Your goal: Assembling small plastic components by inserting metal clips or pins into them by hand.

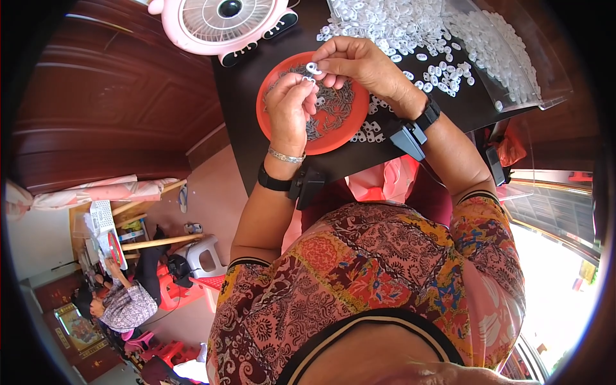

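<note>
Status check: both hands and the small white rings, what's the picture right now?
Left hand pinching a small white ring over the red dish. Right hand pinching another white ring. Loose white rings heaped beyond; nothing in between.

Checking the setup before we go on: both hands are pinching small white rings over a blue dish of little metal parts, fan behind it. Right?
Not quite: the dish is orange-red, not blue. The head view shows the left hand and right hand pinching small white rings above it, pink fan behind.

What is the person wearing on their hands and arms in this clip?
Both hands are bare, no gloves. The left hand has a thin silver bracelet and a black wristband carrying a black box. The right hand has the same black band and box. Short patterned sleeves with dark trim.
</note>
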A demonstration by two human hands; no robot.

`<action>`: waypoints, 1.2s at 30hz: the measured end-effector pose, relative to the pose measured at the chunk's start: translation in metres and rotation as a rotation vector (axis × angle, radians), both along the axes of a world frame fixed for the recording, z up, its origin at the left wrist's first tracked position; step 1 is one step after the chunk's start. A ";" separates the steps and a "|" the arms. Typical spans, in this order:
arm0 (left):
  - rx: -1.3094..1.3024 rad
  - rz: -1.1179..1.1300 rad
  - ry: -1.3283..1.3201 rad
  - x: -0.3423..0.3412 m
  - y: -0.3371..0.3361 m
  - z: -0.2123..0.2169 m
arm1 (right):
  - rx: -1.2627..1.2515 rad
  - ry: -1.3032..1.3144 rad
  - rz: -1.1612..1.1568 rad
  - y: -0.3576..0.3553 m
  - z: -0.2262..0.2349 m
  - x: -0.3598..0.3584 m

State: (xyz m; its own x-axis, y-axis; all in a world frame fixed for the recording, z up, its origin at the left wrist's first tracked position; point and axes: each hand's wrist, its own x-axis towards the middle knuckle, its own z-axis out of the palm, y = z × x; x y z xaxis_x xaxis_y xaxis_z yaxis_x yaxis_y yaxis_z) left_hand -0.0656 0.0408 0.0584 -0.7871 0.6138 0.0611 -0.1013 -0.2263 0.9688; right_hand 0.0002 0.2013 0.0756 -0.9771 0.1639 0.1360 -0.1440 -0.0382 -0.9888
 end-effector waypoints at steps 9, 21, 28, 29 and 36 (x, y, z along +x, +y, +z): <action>0.005 -0.018 -0.017 -0.002 0.000 0.000 | 0.011 0.028 0.010 0.001 -0.001 0.001; -0.073 -0.013 -0.002 -0.001 0.000 0.000 | 0.164 0.070 0.003 -0.004 -0.003 0.002; -0.016 -0.016 -0.012 -0.001 -0.001 -0.001 | 0.233 0.122 0.018 -0.007 -0.006 0.001; 0.001 -0.018 -0.031 -0.001 0.000 -0.002 | 0.234 0.122 0.019 -0.007 -0.006 0.001; 0.000 -0.011 -0.048 0.001 0.000 0.000 | 0.269 0.203 -0.003 -0.010 -0.009 -0.001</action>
